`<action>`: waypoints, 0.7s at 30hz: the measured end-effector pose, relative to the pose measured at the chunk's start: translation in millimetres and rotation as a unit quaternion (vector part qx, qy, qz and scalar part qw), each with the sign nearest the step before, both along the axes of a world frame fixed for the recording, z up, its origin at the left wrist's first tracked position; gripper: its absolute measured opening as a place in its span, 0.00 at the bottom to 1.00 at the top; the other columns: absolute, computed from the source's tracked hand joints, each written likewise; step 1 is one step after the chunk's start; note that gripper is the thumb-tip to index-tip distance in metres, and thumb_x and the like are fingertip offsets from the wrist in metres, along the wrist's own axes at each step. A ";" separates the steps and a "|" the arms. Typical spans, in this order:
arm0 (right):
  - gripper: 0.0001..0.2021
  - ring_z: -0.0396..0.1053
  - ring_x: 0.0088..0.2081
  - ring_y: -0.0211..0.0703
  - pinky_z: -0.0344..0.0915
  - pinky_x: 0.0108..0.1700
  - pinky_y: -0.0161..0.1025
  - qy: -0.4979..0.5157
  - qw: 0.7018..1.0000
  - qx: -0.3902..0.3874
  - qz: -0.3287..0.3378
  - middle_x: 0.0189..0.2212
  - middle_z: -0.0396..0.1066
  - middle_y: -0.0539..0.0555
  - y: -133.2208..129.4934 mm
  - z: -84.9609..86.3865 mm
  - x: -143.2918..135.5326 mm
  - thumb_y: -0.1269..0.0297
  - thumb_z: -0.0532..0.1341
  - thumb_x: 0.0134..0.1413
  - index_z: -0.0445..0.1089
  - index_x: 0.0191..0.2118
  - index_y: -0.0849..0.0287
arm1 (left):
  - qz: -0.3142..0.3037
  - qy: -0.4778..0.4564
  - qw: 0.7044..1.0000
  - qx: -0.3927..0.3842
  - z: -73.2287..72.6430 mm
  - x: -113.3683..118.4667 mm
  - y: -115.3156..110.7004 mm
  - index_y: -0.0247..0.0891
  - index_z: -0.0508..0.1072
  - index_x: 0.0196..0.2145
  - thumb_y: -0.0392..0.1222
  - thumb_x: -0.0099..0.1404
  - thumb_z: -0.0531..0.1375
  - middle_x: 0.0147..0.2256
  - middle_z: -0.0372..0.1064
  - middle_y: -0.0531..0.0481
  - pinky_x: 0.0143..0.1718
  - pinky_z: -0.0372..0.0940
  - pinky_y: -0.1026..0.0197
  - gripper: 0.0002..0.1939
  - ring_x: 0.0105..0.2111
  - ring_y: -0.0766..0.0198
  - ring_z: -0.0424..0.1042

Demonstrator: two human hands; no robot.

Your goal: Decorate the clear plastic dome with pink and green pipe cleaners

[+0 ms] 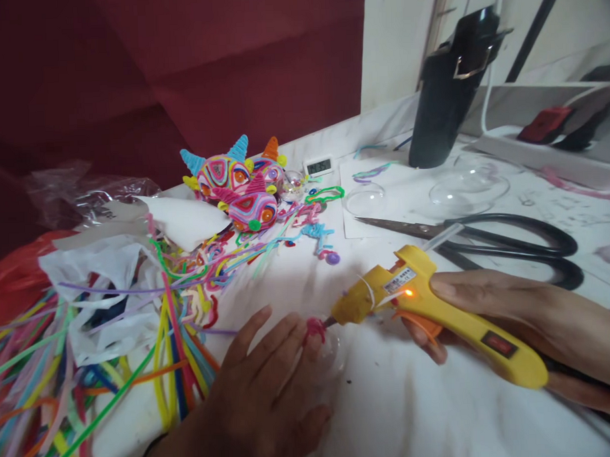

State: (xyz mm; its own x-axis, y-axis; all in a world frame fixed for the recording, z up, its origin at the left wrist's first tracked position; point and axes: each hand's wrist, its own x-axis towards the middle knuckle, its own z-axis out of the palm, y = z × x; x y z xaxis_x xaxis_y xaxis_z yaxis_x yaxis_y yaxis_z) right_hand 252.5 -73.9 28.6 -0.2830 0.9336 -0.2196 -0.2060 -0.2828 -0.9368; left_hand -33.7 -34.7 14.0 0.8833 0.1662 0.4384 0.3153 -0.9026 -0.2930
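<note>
My right hand [468,323] is wrapped around a yellow hot glue gun [437,287], with fingers by its orange trigger. A small light glows on the gun, and a clear glue stick [444,237] pokes out of its back. The nozzle meets a small pink piece of pipe cleaner [316,329] on a clear plastic dome [332,354]. My left hand [270,383] steadies that dome near the table, fingertips at the pink piece and thumb on the near side. Part of the dome is hidden behind the fingers.
Large black-handled scissors [510,238] lie behind the glue gun. Other clear domes [367,200] and a black bottle [443,97] are further back. Colourful pipe-cleaner animal figures [233,181] stand near a small digital clock [319,167]. Loose pipe cleaners [55,377] cover the left side.
</note>
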 end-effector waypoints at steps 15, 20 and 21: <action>0.19 0.70 0.31 0.51 0.68 0.35 0.42 -0.027 1.000 0.007 -0.007 0.27 0.74 0.56 -0.1 -3.5 -0.3 0.47 0.56 0.55 0.78 0.28 0.53 | -0.011 -0.012 1.000 0.000 -2.1 0.7 1.9 0.28 0.72 0.47 0.41 0.64 0.56 0.46 0.74 0.38 0.62 0.48 0.41 0.17 0.54 0.50 0.67; 0.20 0.70 0.33 0.51 0.67 0.37 0.42 -0.045 0.999 0.002 -0.009 0.28 0.74 0.56 1.9 0.9 -3.5 0.47 0.55 0.57 0.77 0.27 0.55 | -0.011 -0.024 1.000 -0.005 -2.8 0.2 -0.1 0.32 0.73 0.45 0.41 0.63 0.57 0.46 0.74 0.39 0.63 0.48 0.41 0.14 0.55 0.51 0.66; 0.20 0.69 0.32 0.51 0.67 0.37 0.42 -0.043 0.999 0.003 -0.010 0.28 0.74 0.56 2.4 1.4 -4.0 0.47 0.55 0.56 0.76 0.27 0.55 | -0.011 -0.021 1.000 -0.002 -2.6 0.3 -0.3 0.31 0.73 0.44 0.41 0.63 0.57 0.45 0.74 0.39 0.63 0.48 0.41 0.14 0.54 0.50 0.67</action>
